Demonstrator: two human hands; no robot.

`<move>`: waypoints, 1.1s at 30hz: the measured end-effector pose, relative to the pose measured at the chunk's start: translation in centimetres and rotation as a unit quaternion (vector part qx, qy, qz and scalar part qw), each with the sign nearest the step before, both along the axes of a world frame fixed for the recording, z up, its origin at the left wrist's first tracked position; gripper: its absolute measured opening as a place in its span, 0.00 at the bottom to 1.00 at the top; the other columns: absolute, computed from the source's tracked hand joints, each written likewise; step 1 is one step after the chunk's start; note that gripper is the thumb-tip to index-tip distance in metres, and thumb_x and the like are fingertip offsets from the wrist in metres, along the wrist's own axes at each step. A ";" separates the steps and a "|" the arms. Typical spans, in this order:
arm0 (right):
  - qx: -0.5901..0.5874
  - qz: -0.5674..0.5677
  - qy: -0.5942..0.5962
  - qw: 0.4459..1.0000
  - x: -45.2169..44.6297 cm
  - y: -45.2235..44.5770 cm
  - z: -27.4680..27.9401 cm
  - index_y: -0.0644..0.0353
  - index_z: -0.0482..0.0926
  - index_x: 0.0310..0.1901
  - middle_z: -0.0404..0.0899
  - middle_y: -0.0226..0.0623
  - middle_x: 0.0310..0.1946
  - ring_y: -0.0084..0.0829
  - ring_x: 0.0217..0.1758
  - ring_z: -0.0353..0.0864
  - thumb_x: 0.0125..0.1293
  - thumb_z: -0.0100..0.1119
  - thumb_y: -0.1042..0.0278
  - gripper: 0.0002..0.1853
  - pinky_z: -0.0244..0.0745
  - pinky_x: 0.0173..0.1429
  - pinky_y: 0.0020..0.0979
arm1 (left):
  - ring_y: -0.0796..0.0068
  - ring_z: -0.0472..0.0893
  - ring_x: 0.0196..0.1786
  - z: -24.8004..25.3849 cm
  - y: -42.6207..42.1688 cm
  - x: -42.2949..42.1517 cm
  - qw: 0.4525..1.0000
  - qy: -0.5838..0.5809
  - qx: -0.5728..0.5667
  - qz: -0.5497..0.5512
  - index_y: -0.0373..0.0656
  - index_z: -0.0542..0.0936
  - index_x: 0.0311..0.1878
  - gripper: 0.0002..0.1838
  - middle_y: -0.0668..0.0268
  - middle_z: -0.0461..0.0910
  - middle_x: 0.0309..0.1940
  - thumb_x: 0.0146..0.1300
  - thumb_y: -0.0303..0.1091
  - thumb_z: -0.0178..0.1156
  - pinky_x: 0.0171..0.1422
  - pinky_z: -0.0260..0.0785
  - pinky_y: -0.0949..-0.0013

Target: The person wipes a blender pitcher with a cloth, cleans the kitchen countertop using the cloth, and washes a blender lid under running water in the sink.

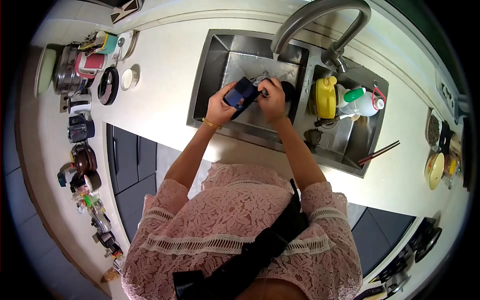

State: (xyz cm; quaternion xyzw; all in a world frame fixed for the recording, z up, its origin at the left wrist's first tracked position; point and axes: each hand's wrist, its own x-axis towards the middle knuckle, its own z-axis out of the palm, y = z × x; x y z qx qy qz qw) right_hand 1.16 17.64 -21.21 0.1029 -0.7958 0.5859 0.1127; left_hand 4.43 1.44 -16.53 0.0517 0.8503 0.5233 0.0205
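Over the left basin of the steel sink (212, 65), my left hand (220, 107) is wrapped round a dark blue, box-like object (241, 93). My right hand (272, 98) is closed at the right side of that object, its fingers pinching something dark and small at its upper edge. What exactly the right fingers hold is too small to make out. Something clear and crinkled, perhaps plastic or water, shows just above the hands. A black round thing (287, 91) lies in the basin behind my right hand.
A tall curved faucet (320, 7) arches over the sink. The right basin holds a yellow bottle (326, 97) and a white bottle with a red loop (369, 104). Chopsticks (379, 153) cross the sink's right rim. A white cup (129, 79) and dishes stand at the left.
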 end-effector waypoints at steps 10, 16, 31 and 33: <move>0.033 -0.007 0.067 0.997 -1.1 -0.1 -1.6 0.57 0.71 0.27 0.69 0.38 0.29 0.44 0.37 0.67 0.38 0.56 0.81 0.11 0.65 0.39 0.36 | 0.81 0.73 0.39 -0.7 -0.2 -0.8 0.997 -0.018 0.059 0.047 0.33 0.70 0.48 0.23 0.63 0.75 0.37 0.49 0.32 0.62 0.44 0.66 0.78; 0.101 -0.004 0.079 0.992 -1.0 0.0 -2.5 0.57 0.73 0.31 0.69 0.42 0.35 0.47 0.41 0.66 0.37 0.56 0.81 0.14 0.65 0.45 0.39 | 0.72 0.77 0.35 -1.9 0.0 -1.7 0.981 0.075 -0.157 0.089 0.40 0.73 0.46 0.22 0.58 0.77 0.33 0.44 0.32 0.62 0.40 0.68 0.74; 0.154 -0.017 0.031 0.987 0.1 1.2 1.0 0.62 0.74 0.39 0.65 0.48 0.38 0.48 0.44 0.64 0.37 0.57 0.79 0.21 0.65 0.47 0.39 | 0.56 0.76 0.34 -0.8 2.9 -2.9 0.954 0.135 -0.238 0.120 0.46 0.73 0.47 0.28 0.55 0.76 0.32 0.33 0.30 0.58 0.39 0.68 0.63; 0.162 -0.010 0.020 0.987 0.1 1.1 1.6 0.63 0.74 0.40 0.65 0.48 0.38 0.48 0.44 0.64 0.37 0.56 0.78 0.21 0.65 0.47 0.39 | 0.54 0.75 0.33 -1.0 3.2 -2.8 0.947 0.157 -0.254 0.117 0.48 0.72 0.48 0.31 0.56 0.75 0.29 0.31 0.31 0.58 0.38 0.67 0.59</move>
